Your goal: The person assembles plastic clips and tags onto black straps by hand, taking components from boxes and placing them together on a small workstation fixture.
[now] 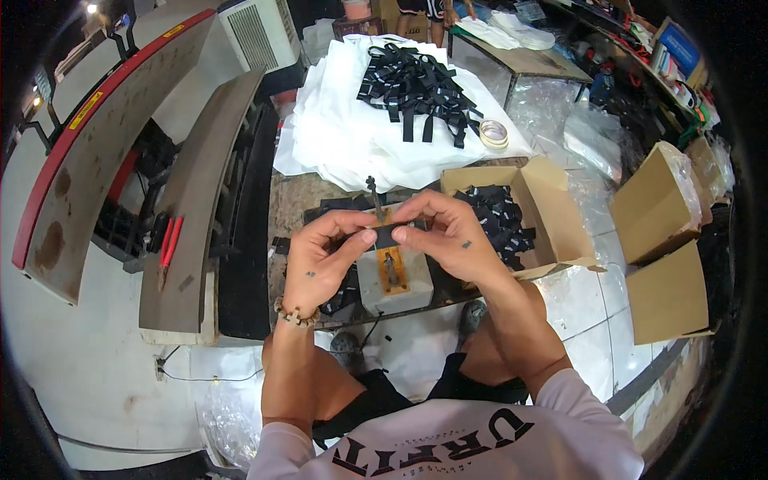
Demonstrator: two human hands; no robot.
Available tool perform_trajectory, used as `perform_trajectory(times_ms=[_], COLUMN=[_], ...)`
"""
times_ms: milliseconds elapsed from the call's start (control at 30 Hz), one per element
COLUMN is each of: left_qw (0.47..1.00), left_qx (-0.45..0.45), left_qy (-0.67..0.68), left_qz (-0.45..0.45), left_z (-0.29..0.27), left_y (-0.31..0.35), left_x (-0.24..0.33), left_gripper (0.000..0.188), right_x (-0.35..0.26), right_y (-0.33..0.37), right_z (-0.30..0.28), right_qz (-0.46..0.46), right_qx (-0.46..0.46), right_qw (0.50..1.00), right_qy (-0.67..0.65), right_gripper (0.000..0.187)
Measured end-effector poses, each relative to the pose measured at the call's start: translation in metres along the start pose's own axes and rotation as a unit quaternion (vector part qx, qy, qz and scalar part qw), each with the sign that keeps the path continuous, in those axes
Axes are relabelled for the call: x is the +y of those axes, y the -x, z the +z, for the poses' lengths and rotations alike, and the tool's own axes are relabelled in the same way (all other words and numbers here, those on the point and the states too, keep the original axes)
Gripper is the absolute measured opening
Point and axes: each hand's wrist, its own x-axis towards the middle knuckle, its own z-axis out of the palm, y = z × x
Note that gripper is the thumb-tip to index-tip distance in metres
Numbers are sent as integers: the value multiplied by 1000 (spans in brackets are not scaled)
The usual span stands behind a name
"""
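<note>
Between my two hands a short black strap piece (386,237) is stretched, pinched at each end by thumb and forefinger. My left hand (326,250) grips its left end and my right hand (442,230) its right end. The strap is held over a small pale block-shaped device (400,290) with a yellow, rusty metal plate (393,270) on top and an upright dark metal rod (373,192) behind. More black strap pieces (342,294) lie beside and behind my left hand, partly hidden by it.
An open cardboard box (552,216) of black pieces stands right. Beyond, white fabric sheets (328,120) carry a pile of black straps (416,84) and tape rolls (494,134). Red-handled pliers (170,244) lie on a brown board left. Another person's legs (436,30) show at the far side.
</note>
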Motion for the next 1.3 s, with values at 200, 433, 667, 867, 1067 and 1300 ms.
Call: perform_trajectory(times_ms=[200, 433, 667, 867, 1067, 1300], left_qw=[999, 999, 999, 998, 998, 998], left_qx=[15, 27, 31, 29, 31, 33], left_qy=[1, 4, -4, -11, -8, -18], left_qz=[-36, -35, -38, -48, -49, -52], left_z=[-6, -3, -5, -4, -3, -5], left_y=[-7, -12, -14, -14, -15, -15], left_x=[-8, -17, -25, -27, -28, -33], left_gripper=[17, 11, 10, 9, 9, 10], right_x=[4, 12, 10, 13, 16, 19], right_y=[-6, -8, -9, -10, -11, -10], right_z=[-8, -9, -8, -8, -9, -11], right_qz=[41, 51, 65, 68, 67, 69], right_qx=[25, 34, 23, 29, 28, 28], right_qw=[997, 997, 996, 996, 995, 996], right_qy=[54, 35, 50, 59, 66, 54], right_gripper=[14, 17, 16, 16, 16, 17])
